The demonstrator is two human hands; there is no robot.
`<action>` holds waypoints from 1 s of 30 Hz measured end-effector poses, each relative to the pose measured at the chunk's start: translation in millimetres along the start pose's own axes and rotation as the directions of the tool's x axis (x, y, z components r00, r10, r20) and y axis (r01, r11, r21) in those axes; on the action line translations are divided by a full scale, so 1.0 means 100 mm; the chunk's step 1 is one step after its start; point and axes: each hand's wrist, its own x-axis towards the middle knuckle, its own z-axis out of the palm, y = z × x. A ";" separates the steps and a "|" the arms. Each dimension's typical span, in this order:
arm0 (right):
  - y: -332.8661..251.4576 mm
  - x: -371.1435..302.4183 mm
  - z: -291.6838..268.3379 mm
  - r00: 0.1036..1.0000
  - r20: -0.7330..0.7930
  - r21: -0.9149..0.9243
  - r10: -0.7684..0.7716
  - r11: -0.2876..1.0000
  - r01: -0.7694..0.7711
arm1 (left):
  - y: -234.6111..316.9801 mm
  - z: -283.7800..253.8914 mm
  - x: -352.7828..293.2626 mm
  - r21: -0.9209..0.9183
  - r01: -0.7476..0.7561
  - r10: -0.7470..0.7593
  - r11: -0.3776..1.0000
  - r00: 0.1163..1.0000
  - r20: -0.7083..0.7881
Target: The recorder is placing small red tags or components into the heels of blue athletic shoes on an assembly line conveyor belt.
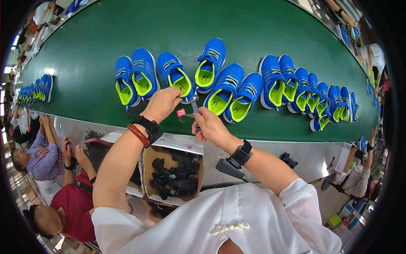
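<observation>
My left hand (161, 104) is closed on the heel collar of a blue sneaker (171, 64) with a lime-green lining, which stands toe-away on the green belt. A dark grey plastic shoe hanger (195, 106) is pinched in my right hand (212, 128), its upper end touching the heel of that sneaker. A small red size tag (181, 112) shows beside the hanger's hooked part. Just right of the held sneaker lies another blue sneaker (209, 63), turned at an angle. My right fingers partly cover the hanger's lower end.
Below the belt's metal edge, a cardboard box (146, 169) holds many black plastic hangers (175, 175). More blue sneakers (302, 89) line the green belt (177, 21) to the right, with another row (38, 89) far left. A co-worker in red (69, 207) sits close at left.
</observation>
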 end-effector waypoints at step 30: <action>-0.58 0.71 -0.50 0.646 0.520 -0.852 -0.559 -0.279 0.444 | -0.06 -0.20 -0.24 0.062 0.206 -0.212 0.977 0.971 0.113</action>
